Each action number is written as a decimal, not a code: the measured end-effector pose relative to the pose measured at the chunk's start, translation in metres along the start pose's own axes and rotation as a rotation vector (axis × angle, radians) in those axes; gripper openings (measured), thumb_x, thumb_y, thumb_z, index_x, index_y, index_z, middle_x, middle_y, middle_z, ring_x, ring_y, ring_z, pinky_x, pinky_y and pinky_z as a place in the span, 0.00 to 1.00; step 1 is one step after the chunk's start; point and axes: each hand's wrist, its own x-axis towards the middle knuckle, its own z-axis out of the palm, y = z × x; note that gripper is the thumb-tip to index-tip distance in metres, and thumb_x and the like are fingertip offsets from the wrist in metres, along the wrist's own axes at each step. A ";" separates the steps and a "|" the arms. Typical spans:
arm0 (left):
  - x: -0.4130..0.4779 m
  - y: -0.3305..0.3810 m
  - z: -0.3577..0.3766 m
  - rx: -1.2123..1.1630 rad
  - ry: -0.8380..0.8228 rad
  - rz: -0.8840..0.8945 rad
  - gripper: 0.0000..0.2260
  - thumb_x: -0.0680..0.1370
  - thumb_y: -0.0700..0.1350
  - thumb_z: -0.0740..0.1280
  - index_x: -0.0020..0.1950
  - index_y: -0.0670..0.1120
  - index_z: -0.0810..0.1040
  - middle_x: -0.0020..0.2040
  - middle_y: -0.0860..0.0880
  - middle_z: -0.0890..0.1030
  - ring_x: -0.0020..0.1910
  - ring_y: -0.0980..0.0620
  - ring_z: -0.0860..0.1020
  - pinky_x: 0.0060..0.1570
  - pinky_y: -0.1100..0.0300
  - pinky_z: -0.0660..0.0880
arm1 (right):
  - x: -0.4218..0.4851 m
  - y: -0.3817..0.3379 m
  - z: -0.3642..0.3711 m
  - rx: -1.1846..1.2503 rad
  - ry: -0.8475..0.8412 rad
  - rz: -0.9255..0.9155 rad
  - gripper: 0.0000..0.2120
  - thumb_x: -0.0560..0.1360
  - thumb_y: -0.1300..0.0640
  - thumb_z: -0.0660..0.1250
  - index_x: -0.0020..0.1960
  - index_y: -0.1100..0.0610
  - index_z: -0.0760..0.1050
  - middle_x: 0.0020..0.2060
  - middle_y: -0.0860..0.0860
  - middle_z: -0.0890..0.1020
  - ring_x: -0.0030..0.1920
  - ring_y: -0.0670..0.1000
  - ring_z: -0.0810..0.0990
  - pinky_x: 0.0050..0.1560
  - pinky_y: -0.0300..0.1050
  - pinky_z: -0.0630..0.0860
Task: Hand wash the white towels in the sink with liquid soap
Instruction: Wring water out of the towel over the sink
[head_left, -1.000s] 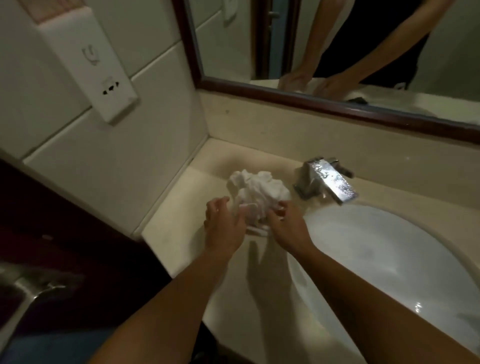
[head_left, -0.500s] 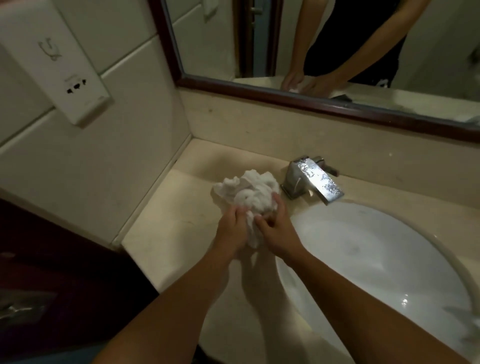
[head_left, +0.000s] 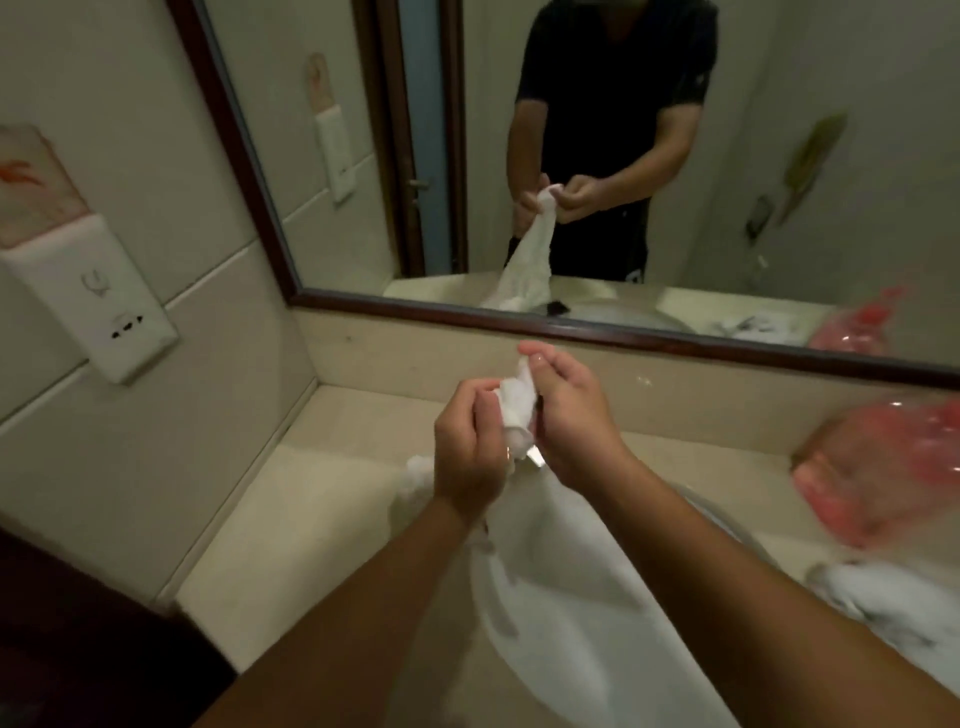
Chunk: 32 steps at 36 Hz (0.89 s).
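Observation:
Both my hands are raised above the counter and hold one white towel (head_left: 517, 399) by its bunched top. My left hand (head_left: 467, 449) grips it from the left, and my right hand (head_left: 574, 423) pinches it from the right with thumb and fingers. The rest of the cloth hangs down between my forearms toward the white sink (head_left: 727, 522), and its lower end reaches the counter by my left wrist. A second white towel (head_left: 893, 605) lies crumpled at the right of the basin. The tap is almost wholly hidden behind my hands. No soap bottle shows.
A blurred pink plastic bag (head_left: 883, 470) sits on the beige counter (head_left: 291, 525) at the right, against the backsplash. A framed mirror (head_left: 571, 327) runs along the back wall and reflects the person with the towel. A white wall unit (head_left: 101, 306) hangs on the left tiles.
The towel was a crumpled heap on the counter beside the tap under both hands. Now both hands have lifted it, and it hangs stretched downward. The view has tilted up and right.

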 end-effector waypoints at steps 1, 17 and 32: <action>0.003 0.010 0.005 0.000 0.010 0.037 0.22 0.84 0.59 0.53 0.53 0.45 0.79 0.45 0.49 0.84 0.45 0.49 0.83 0.46 0.50 0.79 | -0.002 -0.014 -0.002 0.044 0.001 -0.004 0.11 0.88 0.58 0.61 0.56 0.52 0.82 0.41 0.53 0.84 0.41 0.50 0.83 0.45 0.48 0.80; 0.092 0.216 0.102 -0.237 -0.210 -0.155 0.27 0.87 0.62 0.56 0.44 0.45 0.83 0.40 0.47 0.85 0.42 0.49 0.85 0.45 0.54 0.79 | -0.025 -0.174 -0.096 -0.311 0.111 -0.455 0.16 0.77 0.67 0.75 0.61 0.53 0.86 0.50 0.50 0.89 0.50 0.47 0.87 0.49 0.43 0.83; 0.094 0.246 0.151 -0.155 -0.552 -0.172 0.30 0.86 0.65 0.56 0.55 0.42 0.85 0.45 0.48 0.84 0.44 0.48 0.83 0.44 0.56 0.76 | -0.032 -0.207 -0.164 -0.533 0.258 -0.448 0.12 0.72 0.46 0.71 0.49 0.54 0.81 0.42 0.48 0.83 0.41 0.46 0.79 0.44 0.45 0.75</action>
